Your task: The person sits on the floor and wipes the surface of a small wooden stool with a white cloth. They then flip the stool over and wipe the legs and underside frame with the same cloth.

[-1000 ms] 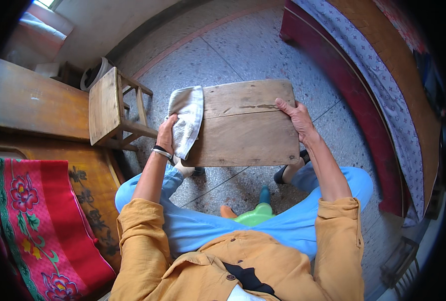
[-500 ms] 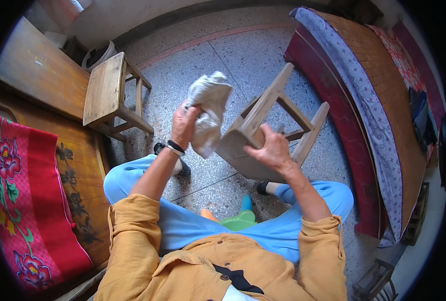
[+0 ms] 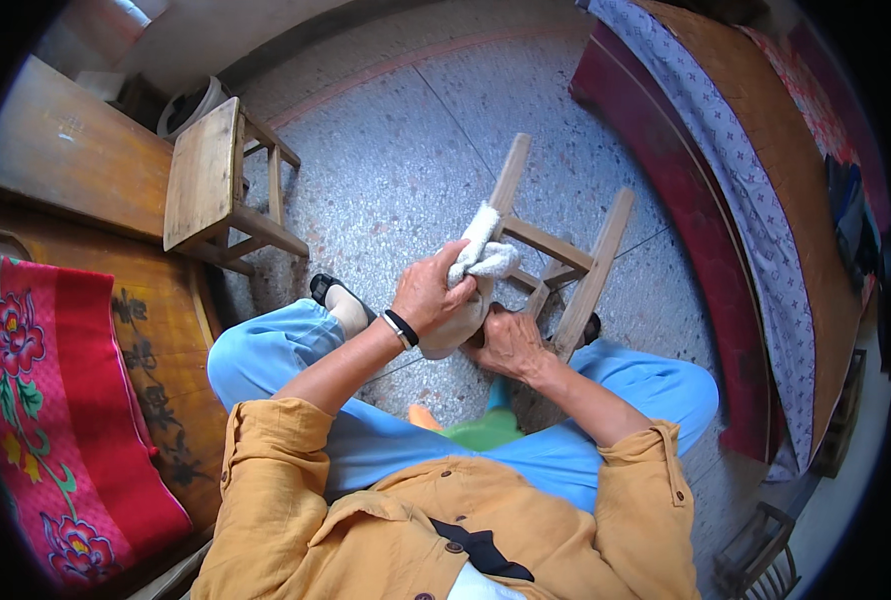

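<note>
Between my knees a wooden stool (image 3: 594, 270) is tipped over, its legs and crossbars pointing away from me. My left hand (image 3: 428, 292) is closed on a whitish cloth (image 3: 491, 258) and presses it around the base of the stool's left leg. Close beside it, my right hand (image 3: 511, 342) grips the stool near the seat end, its fingertips partly hidden behind the wood. Most of the seat is covered by my hands and the cloth.
A second wooden stool (image 3: 203, 185) stands upright at the left, beside a wooden cabinet (image 3: 160, 400) with a red floral cloth (image 3: 105, 390). A bed (image 3: 665, 200) runs along the right. Below me is a green plastic seat (image 3: 485, 431) with coloured legs.
My left hand has brought the cloth from the air rightward onto the stool's leg. The stool has turned and come lower and nearer; my right hand has shifted toward me and left along it.
</note>
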{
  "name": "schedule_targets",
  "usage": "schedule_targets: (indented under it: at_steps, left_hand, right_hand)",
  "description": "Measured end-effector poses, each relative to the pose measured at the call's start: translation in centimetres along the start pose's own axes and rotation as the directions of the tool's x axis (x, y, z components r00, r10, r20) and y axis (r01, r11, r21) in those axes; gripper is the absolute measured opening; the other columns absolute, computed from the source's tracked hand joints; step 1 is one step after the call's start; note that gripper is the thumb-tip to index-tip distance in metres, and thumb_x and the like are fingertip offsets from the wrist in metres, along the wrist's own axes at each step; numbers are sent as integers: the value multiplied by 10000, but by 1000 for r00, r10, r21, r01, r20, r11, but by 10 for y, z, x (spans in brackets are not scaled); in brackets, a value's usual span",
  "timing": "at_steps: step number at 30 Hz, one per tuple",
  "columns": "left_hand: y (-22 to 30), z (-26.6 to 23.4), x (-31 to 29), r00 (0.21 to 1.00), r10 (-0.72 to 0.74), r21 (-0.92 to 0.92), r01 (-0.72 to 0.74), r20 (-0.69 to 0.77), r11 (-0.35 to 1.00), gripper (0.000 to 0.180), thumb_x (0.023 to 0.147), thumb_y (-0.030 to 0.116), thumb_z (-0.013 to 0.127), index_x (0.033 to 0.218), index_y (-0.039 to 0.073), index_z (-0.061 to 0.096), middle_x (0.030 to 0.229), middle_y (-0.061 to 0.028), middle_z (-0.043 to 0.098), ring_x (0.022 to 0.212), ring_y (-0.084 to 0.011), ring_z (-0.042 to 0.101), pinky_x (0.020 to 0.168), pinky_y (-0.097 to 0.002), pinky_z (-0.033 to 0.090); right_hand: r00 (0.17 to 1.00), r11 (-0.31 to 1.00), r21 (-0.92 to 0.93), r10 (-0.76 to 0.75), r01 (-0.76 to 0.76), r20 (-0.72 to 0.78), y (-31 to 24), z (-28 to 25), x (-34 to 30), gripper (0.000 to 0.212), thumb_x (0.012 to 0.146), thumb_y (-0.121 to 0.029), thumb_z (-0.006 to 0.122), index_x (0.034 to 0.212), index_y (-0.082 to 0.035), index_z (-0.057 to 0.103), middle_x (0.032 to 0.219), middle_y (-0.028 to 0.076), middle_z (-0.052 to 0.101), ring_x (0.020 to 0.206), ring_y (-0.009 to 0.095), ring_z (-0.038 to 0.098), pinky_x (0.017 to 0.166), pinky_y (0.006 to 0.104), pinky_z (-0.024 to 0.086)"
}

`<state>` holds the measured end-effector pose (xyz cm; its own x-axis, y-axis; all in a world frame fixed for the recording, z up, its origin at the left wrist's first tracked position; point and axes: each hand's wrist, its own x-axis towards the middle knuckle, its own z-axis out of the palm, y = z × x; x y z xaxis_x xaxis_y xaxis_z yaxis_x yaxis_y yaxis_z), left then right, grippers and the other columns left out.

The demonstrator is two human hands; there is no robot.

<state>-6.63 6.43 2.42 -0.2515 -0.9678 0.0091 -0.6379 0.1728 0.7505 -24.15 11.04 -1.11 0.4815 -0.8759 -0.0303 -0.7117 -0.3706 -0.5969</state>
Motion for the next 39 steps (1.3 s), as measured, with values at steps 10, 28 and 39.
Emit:
schedule_targets:
  at_steps: [10,28,39]
  left_hand:
    - [-22,42,-25,988,108,164,-90,-107,982,748,730,207,658,1397,74,349,1301,-264,467,1115,-424,502,958,-465,409]
    - [1,48,166,981,106,247,-65,-159,967,517,792,252,561,1269,55,527,1204,-262,559,1031,-432,560,930,-462,438]
    - [-22,56,134,989,86,179,-64,-120,982,569,809,282,598,1327,83,471,1294,-208,517,1111,-398,522,961,-455,404]
  right_hand:
    - [996,952,-306,-30,5,-78,-5,0,-36,500,572,-264,801,899,-55,486,820,116,538,815,277,570,728,403,428]
    - [995,976,-219,-26,3,-102,-5,-4,-36,498,588,-229,811,917,-18,501,853,135,562,781,282,604,690,375,479]
    - [989,994,-107,-7,-9,-145,-1,-4,-38,498,685,-346,768,970,-21,523,912,134,544,878,284,565,777,399,449]
